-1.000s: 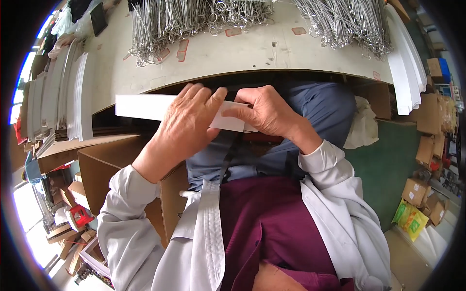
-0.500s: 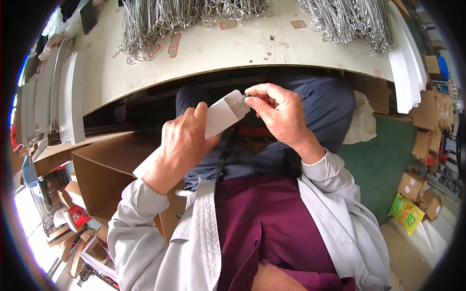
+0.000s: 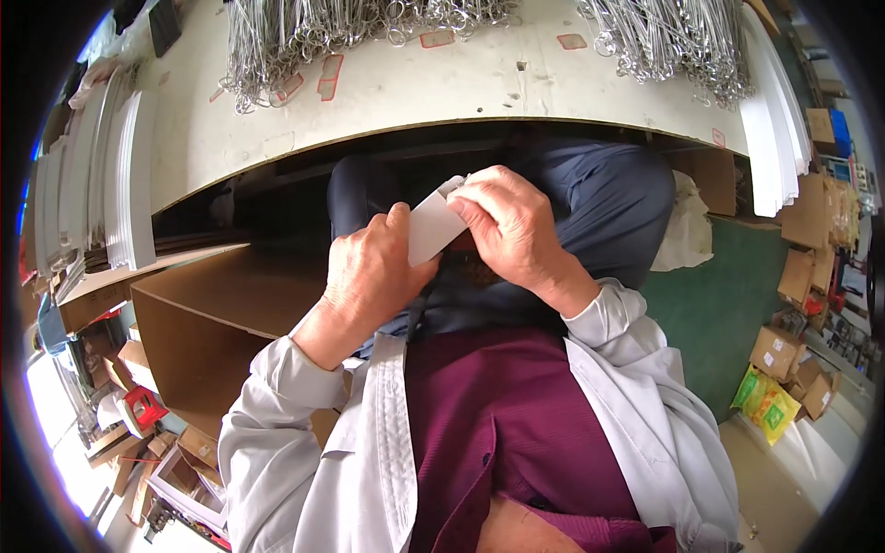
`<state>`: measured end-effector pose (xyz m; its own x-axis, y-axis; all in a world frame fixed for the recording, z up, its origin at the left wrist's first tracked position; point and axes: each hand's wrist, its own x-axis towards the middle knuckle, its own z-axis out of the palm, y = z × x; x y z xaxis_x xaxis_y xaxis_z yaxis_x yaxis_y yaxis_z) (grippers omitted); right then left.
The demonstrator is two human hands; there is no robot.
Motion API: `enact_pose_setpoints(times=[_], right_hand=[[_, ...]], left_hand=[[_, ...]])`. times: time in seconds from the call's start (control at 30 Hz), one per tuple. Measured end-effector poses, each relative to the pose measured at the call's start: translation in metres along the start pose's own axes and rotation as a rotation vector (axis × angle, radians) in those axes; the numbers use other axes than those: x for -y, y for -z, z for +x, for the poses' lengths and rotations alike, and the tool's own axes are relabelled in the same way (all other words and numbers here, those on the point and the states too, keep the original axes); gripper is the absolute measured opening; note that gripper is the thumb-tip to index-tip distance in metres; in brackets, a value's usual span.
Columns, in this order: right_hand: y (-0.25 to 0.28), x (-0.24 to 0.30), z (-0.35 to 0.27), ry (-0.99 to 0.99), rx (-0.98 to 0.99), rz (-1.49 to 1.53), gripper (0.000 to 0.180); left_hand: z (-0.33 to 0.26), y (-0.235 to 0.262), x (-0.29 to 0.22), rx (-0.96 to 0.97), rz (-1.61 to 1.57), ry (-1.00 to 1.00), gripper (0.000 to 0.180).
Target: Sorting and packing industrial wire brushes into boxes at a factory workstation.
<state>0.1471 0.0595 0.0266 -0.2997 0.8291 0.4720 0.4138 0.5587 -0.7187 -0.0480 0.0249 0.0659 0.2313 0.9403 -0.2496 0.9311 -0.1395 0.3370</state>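
Observation:
Above my lap, my left hand point(image 3: 369, 270) is closed around a narrow white cardboard box point(image 3: 433, 232), which tilts up to the right. The fingers of my right hand point(image 3: 513, 225) are bent and pressed together at the box's upper end, touching it. A small shiny metal bit shows by those fingertips; the rest of the box's contents is hidden. On the table beyond, metal skewers with ring ends point(image 3: 304, 41) lie in a thick pile at the left. Another pile of ringed skewers point(image 3: 678, 51) lies at the right.
The pale tabletop point(image 3: 442, 88) curves across in front of my knees. White flat card stacks stand at its left end point(image 3: 129, 180) and right end point(image 3: 772, 120). A large open cardboard box point(image 3: 212, 295) sits at my left. Cartons point(image 3: 779, 350) and a yellow-green bag point(image 3: 767, 404) lie far right.
The ringed metal pieces that stuck out of the box's open end are now mostly out of sight. My right fingers have come down over that end, and my left hand has shifted slightly right.

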Motion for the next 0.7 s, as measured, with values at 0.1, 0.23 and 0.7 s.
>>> enact_pose_setpoints(times=[0.1,0.23,0.7], right_hand=[[-0.002,-0.008,-0.001,-0.077,-0.051,-0.025,0.014],[-0.003,-0.007,-0.002,-0.214,-0.002,0.106,0.012],[-0.003,0.000,-0.020,-0.349,0.020,0.368,0.026]], left_hand=[[-0.002,-0.005,-0.001,-0.028,-0.030,-0.005,0.048],[-0.004,-0.008,0.001,-0.054,-0.053,-0.038,0.044],[-0.007,-0.028,0.002,-0.218,-0.260,-0.076,0.056]])
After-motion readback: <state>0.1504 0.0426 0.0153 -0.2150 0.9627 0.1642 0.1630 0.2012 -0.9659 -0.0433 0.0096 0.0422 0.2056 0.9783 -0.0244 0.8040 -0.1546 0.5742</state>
